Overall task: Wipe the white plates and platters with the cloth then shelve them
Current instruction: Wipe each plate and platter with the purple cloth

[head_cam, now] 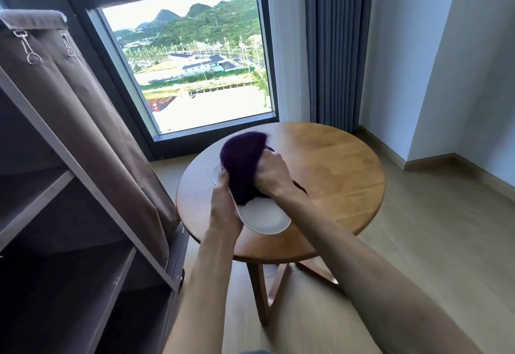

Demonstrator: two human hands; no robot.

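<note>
Over the counter point(334, 175): both hands work above the round wooden top.
Left hand point(223, 209): fingers closed on the left edge of the white platter point(267, 218), holding it tilted.
Right hand point(271, 177): closed around the dark purple cloth point(242, 164), pressing it on the platter's far part.
Second plate point(215, 177): maybe a white rim under the cloth, hard to tell.
Shelf point(69, 214): stands at the left, just beside the counter.
</note>
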